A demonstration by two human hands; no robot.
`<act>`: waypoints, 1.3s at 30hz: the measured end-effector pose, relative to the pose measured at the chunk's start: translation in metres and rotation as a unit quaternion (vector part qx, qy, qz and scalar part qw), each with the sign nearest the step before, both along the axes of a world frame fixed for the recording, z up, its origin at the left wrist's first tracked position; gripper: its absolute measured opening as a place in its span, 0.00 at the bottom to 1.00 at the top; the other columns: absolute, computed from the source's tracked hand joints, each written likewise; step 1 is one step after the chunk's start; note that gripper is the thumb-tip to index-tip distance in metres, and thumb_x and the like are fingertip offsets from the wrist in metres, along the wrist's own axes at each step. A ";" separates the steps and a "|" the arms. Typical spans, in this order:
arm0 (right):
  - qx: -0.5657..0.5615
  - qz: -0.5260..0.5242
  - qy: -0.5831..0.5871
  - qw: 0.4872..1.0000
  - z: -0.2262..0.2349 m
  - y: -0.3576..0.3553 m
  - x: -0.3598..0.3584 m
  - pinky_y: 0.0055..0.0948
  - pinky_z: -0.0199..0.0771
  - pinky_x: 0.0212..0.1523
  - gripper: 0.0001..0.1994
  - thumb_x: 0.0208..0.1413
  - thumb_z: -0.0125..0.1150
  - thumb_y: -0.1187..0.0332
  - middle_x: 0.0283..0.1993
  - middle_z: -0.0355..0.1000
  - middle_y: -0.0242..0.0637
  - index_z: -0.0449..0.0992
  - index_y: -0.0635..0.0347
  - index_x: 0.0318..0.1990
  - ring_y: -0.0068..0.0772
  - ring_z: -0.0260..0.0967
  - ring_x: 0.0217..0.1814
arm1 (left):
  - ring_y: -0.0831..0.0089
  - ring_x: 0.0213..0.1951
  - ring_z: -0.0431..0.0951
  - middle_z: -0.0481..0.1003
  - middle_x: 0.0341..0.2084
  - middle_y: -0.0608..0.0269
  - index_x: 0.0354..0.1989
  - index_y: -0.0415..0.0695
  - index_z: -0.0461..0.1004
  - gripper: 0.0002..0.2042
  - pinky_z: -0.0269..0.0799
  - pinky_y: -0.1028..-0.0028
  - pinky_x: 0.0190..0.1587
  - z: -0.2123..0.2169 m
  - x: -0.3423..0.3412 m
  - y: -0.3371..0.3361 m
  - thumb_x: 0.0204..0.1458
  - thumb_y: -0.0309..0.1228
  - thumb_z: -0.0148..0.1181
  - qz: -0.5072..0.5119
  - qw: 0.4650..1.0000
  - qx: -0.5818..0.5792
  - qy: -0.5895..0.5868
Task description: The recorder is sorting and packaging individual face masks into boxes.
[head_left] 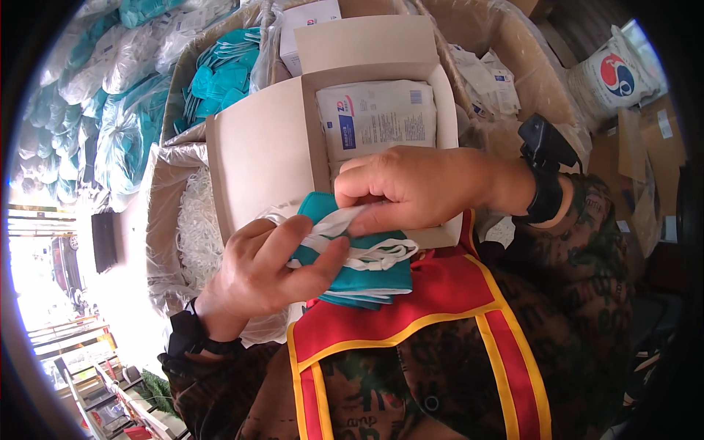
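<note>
A small stack of teal folded face masks (367, 282) with white straps lies in front of my chest, over the near edge of an open carton (260, 150). My left hand (275, 264) grips the stack from the left, its fingers over the top. My right hand (414, 183) is closed in a pinch on the white straps (341, 220) above the masks; its palm side is hidden. Further in, the carton holds white printed packets (381, 117), lying flat just beyond my right hand. The carton's flaps are folded outward.
A lined bin of loose teal masks (220, 81) stands at the far left, beside clear bags (132, 117) of teal and white goods. Nearer left, another lined bin holds white stringy material (198, 227). Right of the carton are a bin with white packets (484, 81) and a white sack (612, 70).
</note>
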State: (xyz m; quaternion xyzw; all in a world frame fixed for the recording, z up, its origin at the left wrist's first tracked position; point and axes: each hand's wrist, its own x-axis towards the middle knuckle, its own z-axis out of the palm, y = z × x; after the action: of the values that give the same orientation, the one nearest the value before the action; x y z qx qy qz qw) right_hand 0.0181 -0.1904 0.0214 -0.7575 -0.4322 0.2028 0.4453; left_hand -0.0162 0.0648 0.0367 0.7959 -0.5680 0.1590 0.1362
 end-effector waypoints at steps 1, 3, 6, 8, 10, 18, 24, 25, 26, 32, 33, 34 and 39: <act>0.032 -0.003 -0.036 0.999 -0.005 0.000 0.001 0.28 0.66 0.33 0.11 0.60 0.61 0.64 0.27 0.65 0.33 0.72 0.63 0.41 0.27 0.63 0.28 | 0.72 0.19 0.73 0.68 0.34 0.59 0.46 0.55 0.75 0.22 0.73 0.75 0.22 0.001 0.001 -0.001 0.37 0.30 0.67 -0.002 1.000 -0.003 0.001; 0.036 0.008 0.000 0.999 0.000 0.001 0.003 0.29 0.67 0.34 0.10 0.61 0.58 0.64 0.28 0.67 0.34 0.72 0.63 0.41 0.29 0.65 0.29 | 0.72 0.19 0.73 0.68 0.34 0.59 0.47 0.54 0.74 0.22 0.73 0.75 0.22 0.000 0.000 -0.001 0.37 0.30 0.67 -0.004 1.000 -0.005 0.005; 0.014 -0.010 0.119 0.993 0.012 0.004 0.002 0.29 0.68 0.35 0.10 0.62 0.56 0.64 0.28 0.70 0.36 0.73 0.63 0.41 0.34 0.69 0.31 | 0.71 0.19 0.73 0.68 0.34 0.58 0.47 0.53 0.74 0.22 0.74 0.74 0.22 0.000 0.000 -0.001 0.38 0.30 0.66 -0.005 1.000 -0.003 0.009; -0.018 -0.014 0.164 0.986 0.018 0.004 0.002 0.30 0.68 0.34 0.10 0.63 0.55 0.64 0.29 0.71 0.37 0.73 0.63 0.40 0.35 0.70 0.32 | 0.71 0.20 0.74 0.68 0.34 0.58 0.47 0.52 0.74 0.22 0.74 0.74 0.23 0.001 0.000 -0.001 0.38 0.29 0.66 -0.006 1.000 -0.004 0.008; -0.059 0.003 0.153 0.986 0.020 0.000 0.002 0.30 0.67 0.33 0.10 0.63 0.54 0.65 0.29 0.72 0.38 0.73 0.63 0.40 0.35 0.71 0.32 | 0.70 0.20 0.75 0.68 0.34 0.58 0.46 0.51 0.73 0.22 0.75 0.73 0.23 0.001 -0.001 -0.001 0.38 0.29 0.66 -0.004 1.000 -0.007 0.011; -0.104 0.004 0.110 0.989 0.038 -0.020 -0.010 0.29 0.66 0.29 0.16 0.65 0.53 0.58 0.24 0.70 0.32 0.74 0.64 0.36 0.24 0.66 0.26 | 0.66 0.22 0.77 0.69 0.33 0.57 0.46 0.48 0.72 0.21 0.78 0.72 0.24 0.003 -0.001 0.000 0.38 0.28 0.66 -0.006 0.999 0.006 0.043; -0.029 -0.052 0.346 0.936 0.031 -0.016 0.000 0.18 0.61 0.26 0.17 0.64 0.52 0.54 0.25 0.70 0.26 0.77 0.60 0.37 0.14 0.61 0.23 | 0.68 0.22 0.77 0.69 0.33 0.58 0.45 0.48 0.72 0.21 0.79 0.74 0.25 0.005 -0.001 -0.008 0.38 0.27 0.66 -0.013 1.000 0.015 0.015; -0.028 -0.049 0.354 0.933 0.030 -0.016 0.000 0.18 0.61 0.26 0.17 0.64 0.52 0.55 0.25 0.71 0.26 0.77 0.60 0.37 0.14 0.61 0.24 | 0.69 0.22 0.77 0.69 0.33 0.58 0.45 0.49 0.72 0.21 0.79 0.74 0.25 0.005 0.000 -0.008 0.38 0.27 0.66 -0.014 1.000 0.012 0.011; -0.026 -0.045 0.364 0.930 0.028 -0.016 0.001 0.18 0.61 0.26 0.17 0.64 0.52 0.55 0.25 0.71 0.26 0.77 0.60 0.37 0.14 0.61 0.24 | 0.69 0.22 0.77 0.69 0.33 0.58 0.45 0.49 0.72 0.21 0.79 0.74 0.25 0.004 0.000 -0.008 0.38 0.27 0.66 -0.015 1.000 0.010 0.009; -0.025 -0.024 0.271 0.962 0.016 -0.014 0.004 0.22 0.64 0.28 0.15 0.64 0.53 0.58 0.25 0.71 0.27 0.76 0.63 0.38 0.18 0.63 0.25 | 0.70 0.21 0.76 0.69 0.33 0.58 0.46 0.49 0.72 0.21 0.78 0.74 0.24 0.004 -0.001 -0.007 0.39 0.28 0.66 -0.011 1.000 0.008 0.003; -0.047 -0.025 0.254 0.966 0.017 -0.016 0.004 0.23 0.65 0.29 0.15 0.64 0.53 0.58 0.25 0.71 0.27 0.76 0.63 0.38 0.19 0.64 0.26 | 0.70 0.21 0.76 0.69 0.33 0.58 0.46 0.49 0.72 0.21 0.78 0.74 0.24 0.004 -0.001 -0.007 0.39 0.28 0.66 -0.009 1.000 0.011 0.003; -0.068 -0.027 0.236 0.969 0.019 -0.017 0.005 0.24 0.66 0.30 0.16 0.64 0.53 0.58 0.25 0.71 0.28 0.76 0.64 0.38 0.19 0.64 0.26 | 0.70 0.21 0.76 0.69 0.33 0.58 0.46 0.49 0.72 0.21 0.78 0.74 0.24 0.004 0.000 -0.007 0.39 0.28 0.66 -0.007 1.000 0.013 0.004; -0.067 -0.005 0.149 0.987 0.023 -0.015 -0.001 0.31 0.69 0.33 0.15 0.62 0.56 0.59 0.26 0.74 0.39 0.74 0.66 0.37 0.31 0.70 0.29 | 0.72 0.20 0.75 0.69 0.33 0.58 0.45 0.48 0.72 0.21 0.77 0.75 0.23 0.002 0.001 -0.007 0.38 0.27 0.66 -0.005 1.000 0.015 0.010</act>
State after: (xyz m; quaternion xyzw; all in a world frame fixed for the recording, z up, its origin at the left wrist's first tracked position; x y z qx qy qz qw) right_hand 0.0174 -0.2052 0.0448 -0.7492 -0.3429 0.3395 0.4537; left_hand -0.0149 0.0575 0.0390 0.7969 -0.5725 0.1415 0.1308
